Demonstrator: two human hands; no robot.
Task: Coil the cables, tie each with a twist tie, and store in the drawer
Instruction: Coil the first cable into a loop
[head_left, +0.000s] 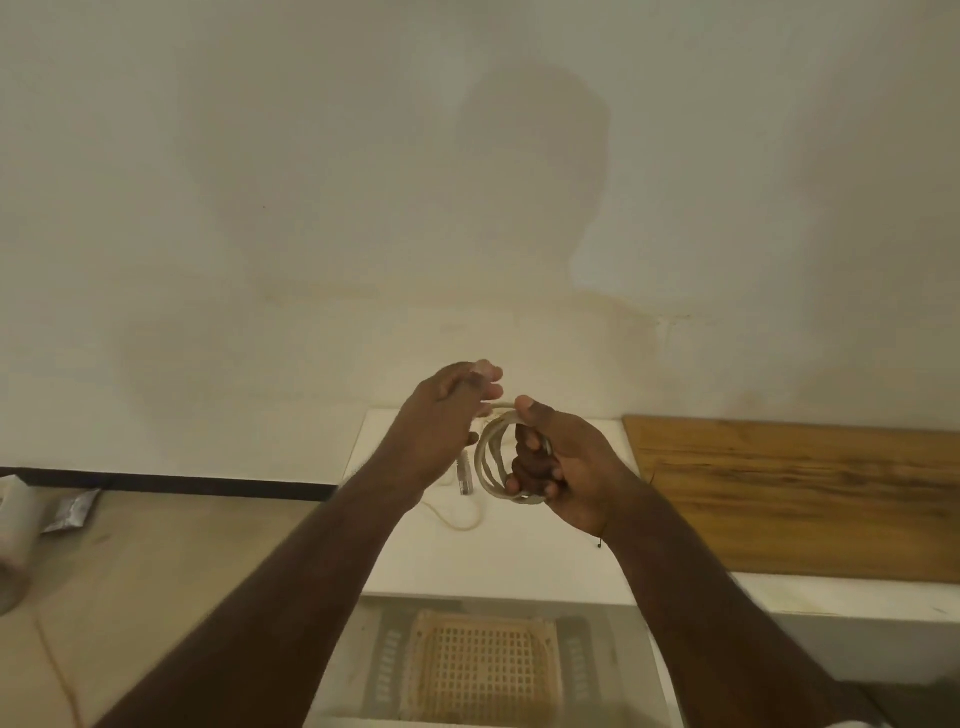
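White cable (491, 457), wound into a coil of several loops, held above the white cabinet top (519, 561) near its back edge: the right hand (558, 467) grasps the coil with fingers curled through the loops and thumb on top, while the left hand (441, 415) pinches the free end running off the coil's top. A loose cable length with a plug (465, 475) lies on the cabinet top beneath the hands. Open drawer (358, 665) below the front edge, holding a woven mesh mat (483, 670); wooden board (789, 493) on the surface to the right.

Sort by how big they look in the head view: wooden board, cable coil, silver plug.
1. wooden board
2. cable coil, held in the right hand
3. silver plug, hanging below the left hand
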